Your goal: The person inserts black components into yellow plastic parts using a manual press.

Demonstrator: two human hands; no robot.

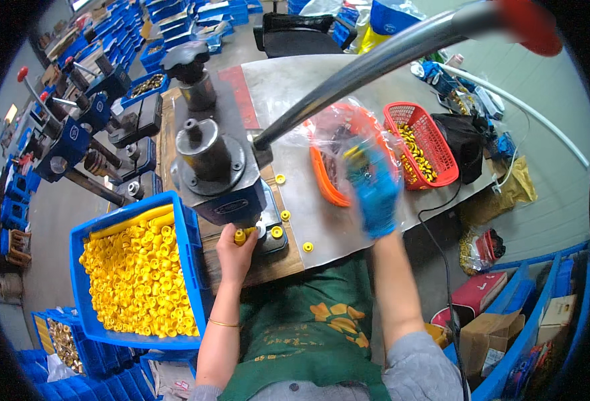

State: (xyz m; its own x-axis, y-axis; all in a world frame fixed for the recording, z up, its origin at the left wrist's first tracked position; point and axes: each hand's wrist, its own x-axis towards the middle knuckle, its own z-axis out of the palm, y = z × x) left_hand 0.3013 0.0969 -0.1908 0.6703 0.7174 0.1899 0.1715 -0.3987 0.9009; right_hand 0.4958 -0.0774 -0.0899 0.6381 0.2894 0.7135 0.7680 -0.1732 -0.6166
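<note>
In the head view, a yellow part (240, 237) is being pinched by the left hand (233, 257) beneath the press (204, 160). Over the orange basket (320, 179), the right hand (376, 194) is being covered by a blue glove; blurred, its grip cannot be told. Yellow caps (141, 274) are being held in a blue bin (197, 281).

You have a small, rounded yellow piece (240, 237) pinched between the fingertips of your left hand (233, 256), while beneath your blurred, blue-gloved right hand (375, 194) an orange basket (320, 179), draped with clear plastic (321, 127), sits upright on the surface (301, 217), its contents indistinct.
</note>
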